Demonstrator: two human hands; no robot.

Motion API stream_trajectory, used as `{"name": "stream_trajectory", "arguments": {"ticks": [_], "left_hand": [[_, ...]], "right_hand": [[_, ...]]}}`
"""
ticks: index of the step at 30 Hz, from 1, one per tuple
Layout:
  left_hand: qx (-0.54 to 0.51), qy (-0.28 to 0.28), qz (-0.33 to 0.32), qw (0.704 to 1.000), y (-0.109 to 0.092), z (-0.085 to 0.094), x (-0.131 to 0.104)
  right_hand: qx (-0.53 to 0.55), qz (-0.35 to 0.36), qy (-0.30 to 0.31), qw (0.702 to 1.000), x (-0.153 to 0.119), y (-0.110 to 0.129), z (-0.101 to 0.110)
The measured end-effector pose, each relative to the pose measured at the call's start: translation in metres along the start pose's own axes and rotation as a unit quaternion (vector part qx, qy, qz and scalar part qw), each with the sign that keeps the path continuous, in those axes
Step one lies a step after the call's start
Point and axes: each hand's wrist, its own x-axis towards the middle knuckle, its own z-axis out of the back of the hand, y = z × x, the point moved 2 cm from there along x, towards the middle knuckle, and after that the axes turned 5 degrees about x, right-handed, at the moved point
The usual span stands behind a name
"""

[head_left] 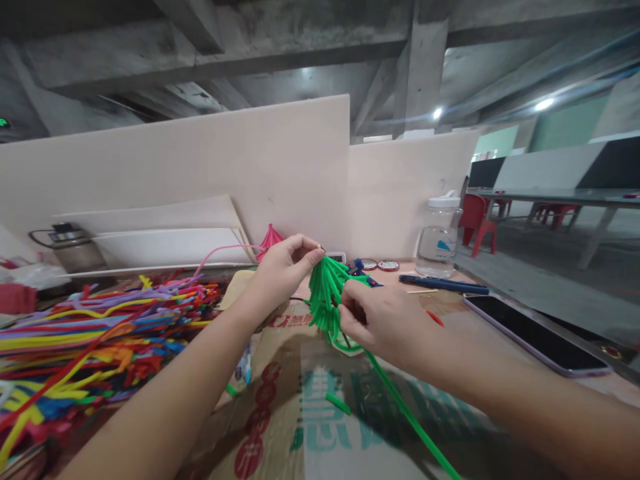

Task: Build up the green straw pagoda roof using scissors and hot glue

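Observation:
A green cone-shaped bundle of fuzzy pipe cleaners (327, 287) hangs over the cardboard. My left hand (287, 267) pinches its top tip between thumb and fingers. At its right side, my right hand (373, 320) has its fingers pressed together against the green strands; exactly what they grip is hidden. A long green pipe cleaner (410, 420) runs from beneath my right hand down to the lower right. Below the bundle, a short green piece (339, 403) lies on the printed cardboard (280, 400).
Many coloured pipe cleaners (100, 347) are piled at left. A pink cone (270, 239) stands behind my left hand. At right are a clear bottle (439, 237), a dark blue pen-like tool (444, 285) and a phone (535, 333). A white partition (225, 160) rises behind.

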Motion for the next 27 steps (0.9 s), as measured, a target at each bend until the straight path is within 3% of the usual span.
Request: {"name": "stream_trajectory", "arguments": {"ticks": [23,27], "left_hand": [[0.011,0.018,-0.03,0.999,0.0,0.002,0.001],[0.008,0.019,-0.023,1.0,0.001,0.002,0.001]], "right_hand": [[0.03,-0.023,-0.001,0.999,0.0,-0.004,-0.004],[0.063,-0.046,0.03,0.996,0.005,-0.005,0.005]]}}
